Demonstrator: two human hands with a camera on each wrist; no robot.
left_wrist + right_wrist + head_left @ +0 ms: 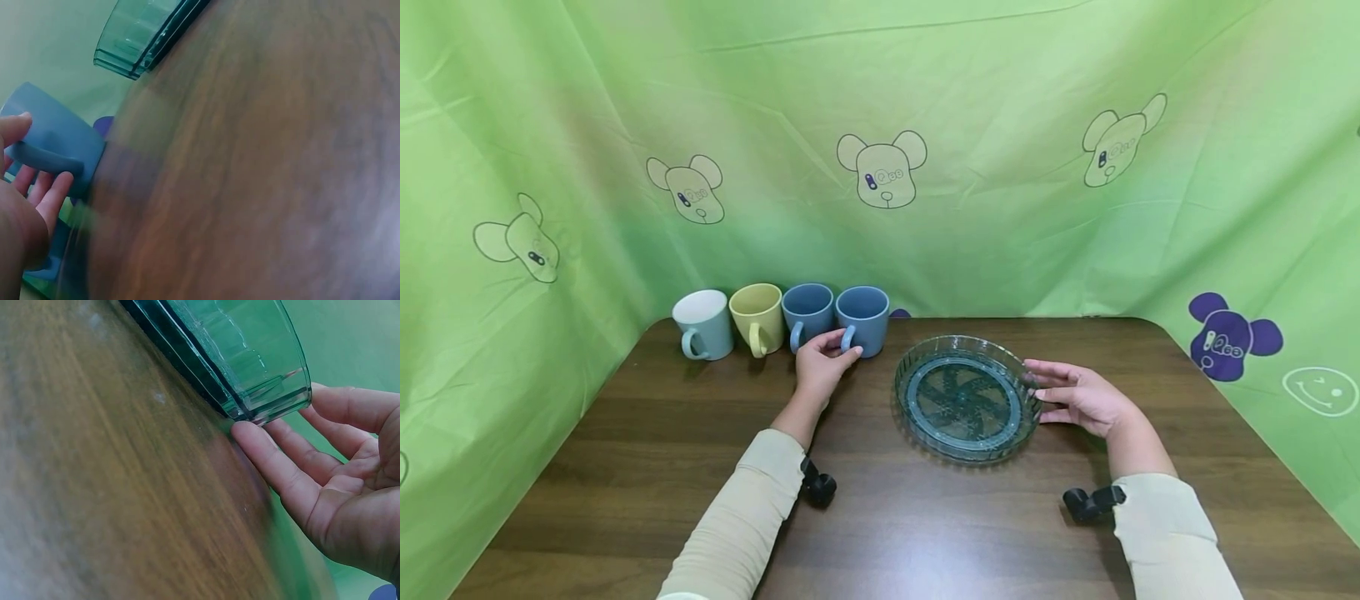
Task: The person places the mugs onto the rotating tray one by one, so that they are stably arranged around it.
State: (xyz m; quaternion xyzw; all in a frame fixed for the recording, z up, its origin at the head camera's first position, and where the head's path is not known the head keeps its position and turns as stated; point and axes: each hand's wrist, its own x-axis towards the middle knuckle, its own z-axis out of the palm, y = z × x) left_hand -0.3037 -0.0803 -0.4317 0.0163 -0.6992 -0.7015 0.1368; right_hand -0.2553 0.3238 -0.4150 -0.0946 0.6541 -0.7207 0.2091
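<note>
A row of mugs stands along the back left of the table. My left hand (822,364) is at the handle of the rightmost blue mug (869,315), its thumb and fingers on opposite sides of the handle (47,158). Right of that mug lies a round, see-through green glass dish (958,450) with a patterned base. My right hand (1086,402) touches the right side of the dish, its fingers fairly straight. In the right wrist view, one fingertip (247,431) rests low by the base of the dish and another finger meets the rim.
Left of the held mug stand another blue mug (808,302), a yellow mug (758,315) and a pale blue mug with a white inside (711,332). The brown wooden table (917,533) ends at a green printed curtain (985,250).
</note>
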